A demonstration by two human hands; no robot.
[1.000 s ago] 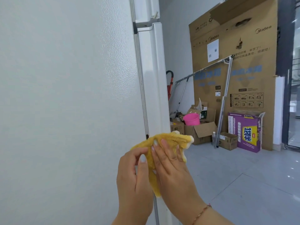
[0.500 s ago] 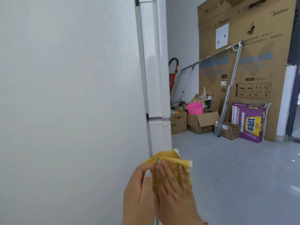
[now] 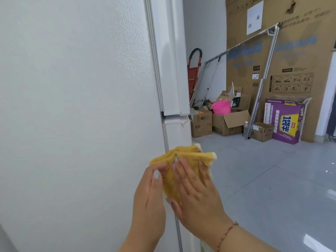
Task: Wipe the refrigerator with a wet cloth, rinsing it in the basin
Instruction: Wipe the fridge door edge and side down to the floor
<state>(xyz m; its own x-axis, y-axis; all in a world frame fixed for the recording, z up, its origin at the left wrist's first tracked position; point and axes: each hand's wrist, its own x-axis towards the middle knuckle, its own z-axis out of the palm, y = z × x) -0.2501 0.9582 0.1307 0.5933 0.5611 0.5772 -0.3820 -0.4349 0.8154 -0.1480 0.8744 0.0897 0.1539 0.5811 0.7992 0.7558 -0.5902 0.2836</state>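
Yellow cloth (image 3: 183, 157), right hand (image 3: 196, 193) flat on it, left hand (image 3: 151, 195) pinching edge

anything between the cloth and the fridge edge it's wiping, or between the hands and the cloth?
Nothing visible. Both the left hand and right hand are directly on the yellow cloth, which lies against the refrigerator at its door seam.

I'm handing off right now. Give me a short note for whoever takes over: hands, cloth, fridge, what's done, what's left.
Left hand: pinches the left edge of the yellow cloth.
Right hand: fingers straight, pressing the cloth flat against the refrigerator.
Cloth sits on the front corner at the door seal, just below the gap between the upper and lower doors.
Done: cannot tell how much is wiped.
Left: finish the lower door edge and rinse the cloth. No basin in view; the pink bucket sits in a box behind.
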